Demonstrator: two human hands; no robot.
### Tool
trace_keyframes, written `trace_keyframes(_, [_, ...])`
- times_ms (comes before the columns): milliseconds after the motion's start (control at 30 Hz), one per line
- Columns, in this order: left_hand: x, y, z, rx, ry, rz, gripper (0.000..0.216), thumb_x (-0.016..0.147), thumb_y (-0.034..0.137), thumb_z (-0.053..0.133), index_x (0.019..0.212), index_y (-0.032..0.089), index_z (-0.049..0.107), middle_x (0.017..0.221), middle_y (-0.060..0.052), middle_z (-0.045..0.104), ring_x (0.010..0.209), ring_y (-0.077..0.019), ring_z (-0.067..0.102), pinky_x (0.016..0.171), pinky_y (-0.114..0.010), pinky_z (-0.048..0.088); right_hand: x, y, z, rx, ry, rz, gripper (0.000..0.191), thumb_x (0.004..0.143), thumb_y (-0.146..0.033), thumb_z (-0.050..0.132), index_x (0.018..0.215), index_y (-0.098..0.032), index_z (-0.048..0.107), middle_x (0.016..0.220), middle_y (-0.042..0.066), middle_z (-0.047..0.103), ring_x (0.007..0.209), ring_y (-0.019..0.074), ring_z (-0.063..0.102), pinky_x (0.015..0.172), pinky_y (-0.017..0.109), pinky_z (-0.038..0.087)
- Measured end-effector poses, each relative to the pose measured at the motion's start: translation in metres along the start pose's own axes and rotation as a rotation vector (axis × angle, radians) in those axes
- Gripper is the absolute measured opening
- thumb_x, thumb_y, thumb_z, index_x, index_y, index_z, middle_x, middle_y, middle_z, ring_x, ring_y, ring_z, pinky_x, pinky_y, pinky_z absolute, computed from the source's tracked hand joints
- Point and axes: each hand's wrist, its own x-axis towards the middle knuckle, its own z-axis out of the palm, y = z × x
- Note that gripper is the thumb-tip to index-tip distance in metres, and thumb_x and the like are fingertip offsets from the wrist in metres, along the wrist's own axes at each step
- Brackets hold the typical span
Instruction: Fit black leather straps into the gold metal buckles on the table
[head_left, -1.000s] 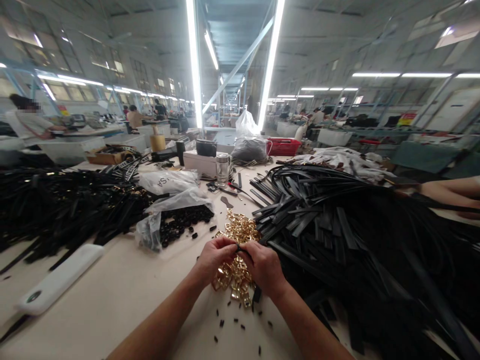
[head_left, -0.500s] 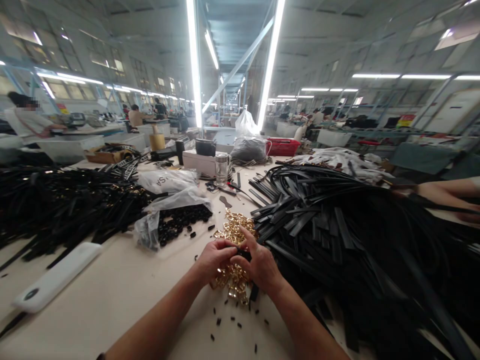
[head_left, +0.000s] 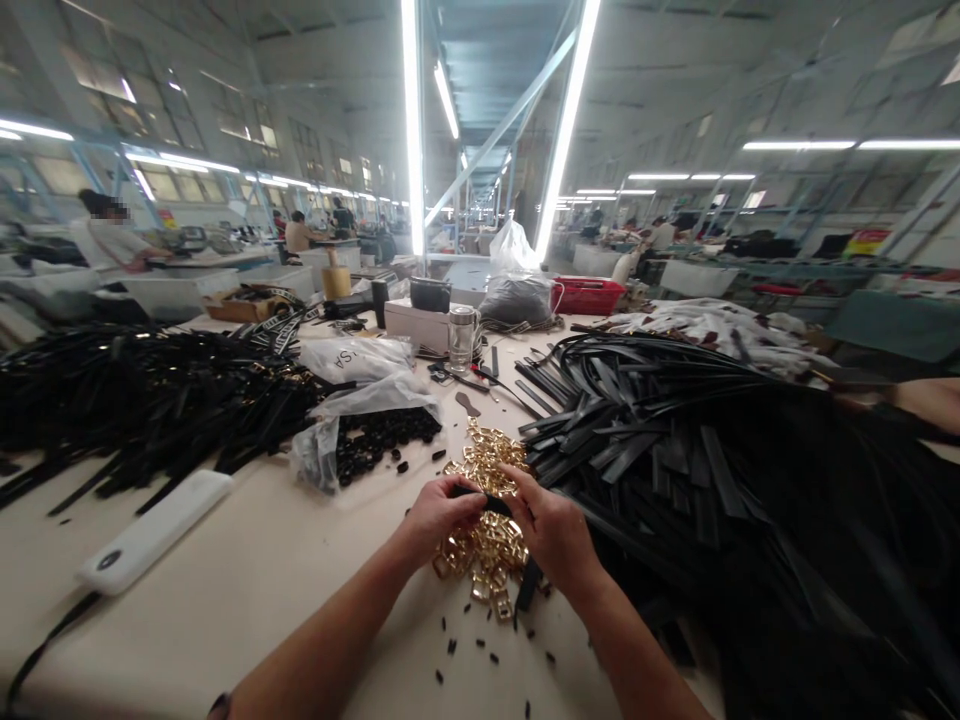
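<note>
A black strap (head_left: pixel 496 503) is stretched between my two hands, over a heap of gold buckles (head_left: pixel 491 550). My left hand (head_left: pixel 444 515) pinches one end of it between thumb and fingers. On the other end, my right hand (head_left: pixel 551 525) closes its thumb and fingers. A dark strap end (head_left: pixel 528 585) hangs below the right hand. To the right lies a large pile of black straps (head_left: pixel 637 430). Small black pieces (head_left: pixel 480 642) are scattered on the table in front of the buckles.
A plastic bag (head_left: pixel 360 400) spills small black loops at the left. Beyond are a glass jar (head_left: pixel 460 340), a white box (head_left: pixel 416 325) and a red basket (head_left: pixel 589 295). A white handheld device (head_left: pixel 157 535) lies left, near more black straps (head_left: pixel 150 400). Another person's arm (head_left: pixel 930 405) reaches in at right.
My hands have drawn slightly apart, and more of the black strap shows between them. The whole view has shifted, so things appear further right. The other person's arm has moved partly out of view.
</note>
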Motion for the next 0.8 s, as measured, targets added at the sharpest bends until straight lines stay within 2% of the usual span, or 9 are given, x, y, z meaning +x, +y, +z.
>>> trace_keyframes(200, [0.003,-0.005,0.0,-0.03,-0.005,-0.013,0.036,0.057,0.033,0.083,0.079,0.014,0.061,0.065,0.0,0.062,0.05,-0.0079,0.054,0.051,-0.02,0.04,-0.001,0.006,0.006,-0.003,0.026,-0.062,0.033,0.094,-0.025,0.041,0.122,-0.02,0.058,0.096,0.007,0.074,0.076,0.0176,0.071,0.07,0.022,0.051])
trace_keyframes(367, [-0.001,0.004,0.004,-0.036,-0.047,0.013,0.033,0.061,0.036,0.079,0.077,0.012,0.063,0.064,0.0,0.06,0.051,-0.007,0.053,0.053,-0.02,0.041,-0.001,0.009,0.002,-0.021,0.044,-0.076,0.032,0.096,-0.028,0.039,0.119,-0.021,0.059,0.099,0.007,0.073,0.082,0.0177,0.071,0.07,0.022,0.052])
trace_keyframes(433, [-0.002,0.007,0.003,0.021,-0.046,0.032,0.031,0.063,0.037,0.076,0.075,0.011,0.064,0.059,0.001,0.058,0.047,-0.0068,0.05,0.049,-0.02,0.038,-0.001,0.006,0.0,-0.009,0.02,-0.092,0.031,0.095,-0.03,0.042,0.119,-0.019,0.059,0.103,0.008,0.072,0.088,0.0187,0.07,0.074,0.024,0.052])
trace_keyframes(533, [-0.003,0.007,0.003,0.119,-0.064,0.059,0.029,0.065,0.037,0.073,0.074,0.011,0.066,0.053,0.002,0.055,0.043,-0.0072,0.046,0.044,-0.02,0.033,-0.002,-0.004,0.001,0.0,-0.084,-0.117,0.036,0.089,-0.036,0.054,0.121,-0.02,0.056,0.109,0.009,0.069,0.092,0.0212,0.068,0.076,0.027,0.052])
trace_keyframes(633, [-0.005,0.006,0.005,0.169,-0.087,0.071,0.025,0.065,0.035,0.071,0.072,0.012,0.067,0.051,0.003,0.054,0.043,-0.007,0.042,0.043,-0.02,0.029,-0.003,-0.012,0.006,0.001,-0.152,-0.098,0.035,0.086,-0.035,0.058,0.119,-0.023,0.057,0.106,0.007,0.068,0.087,0.0205,0.067,0.073,0.028,0.05])
trace_keyframes(800, [-0.006,0.008,0.006,0.205,-0.06,0.034,0.026,0.063,0.037,0.072,0.069,0.013,0.065,0.05,0.003,0.052,0.043,-0.0076,0.043,0.044,-0.021,0.03,-0.003,-0.012,0.009,-0.01,-0.108,-0.108,0.023,0.088,-0.034,0.054,0.106,-0.022,0.062,0.095,0.007,0.069,0.081,0.0191,0.067,0.069,0.026,0.047])
